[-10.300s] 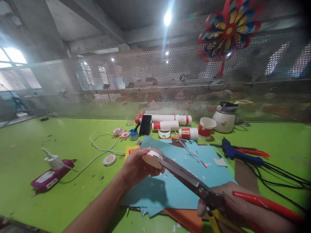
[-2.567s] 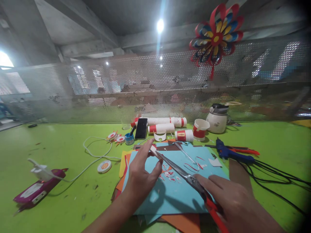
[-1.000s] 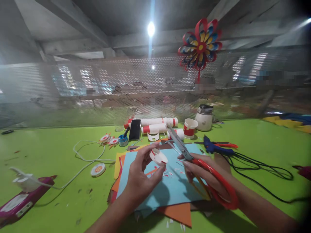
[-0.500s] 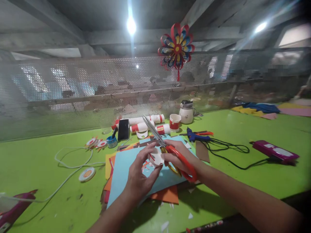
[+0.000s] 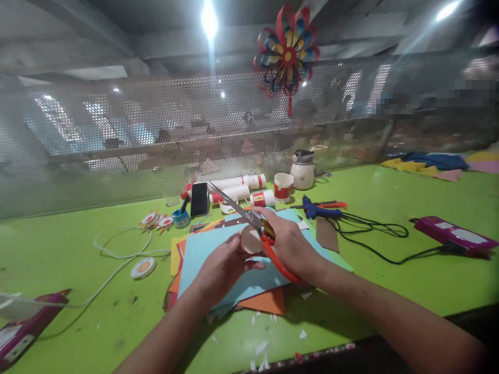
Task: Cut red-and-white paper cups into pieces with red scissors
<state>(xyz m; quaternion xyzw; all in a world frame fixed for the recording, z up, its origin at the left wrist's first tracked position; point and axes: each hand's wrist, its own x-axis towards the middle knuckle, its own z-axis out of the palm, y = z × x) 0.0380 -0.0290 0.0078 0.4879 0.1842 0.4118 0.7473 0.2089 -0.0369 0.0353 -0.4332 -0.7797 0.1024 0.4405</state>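
My left hand (image 5: 225, 262) is closed around the edge of a small round piece of cardboard or paper (image 5: 251, 241), pale on the side facing me. In my right hand (image 5: 290, 241) are red-handled scissors (image 5: 275, 254), their blades pointing up and to the left, just above the round piece. Both hands are over a light blue sheet of paper (image 5: 200, 249), which tops a pile of coloured sheets. An orange sheet (image 5: 265, 301) sticks out at the near side of the pile.
Behind the pile lie a phone (image 5: 199, 199), paper tubes (image 5: 230, 194) and a paper cup (image 5: 283, 188). A kettle-like jug (image 5: 302, 170) stands farther back. To the right are a blue glue gun (image 5: 319, 209) and a purple power strip (image 5: 454, 234). Paper scraps (image 5: 262, 347) lie at the near edge.
My right hand has turned the scissors, so their blades now lean lower to the left. The round piece has rotated, showing a plainer, tan face. The view has shifted slightly.
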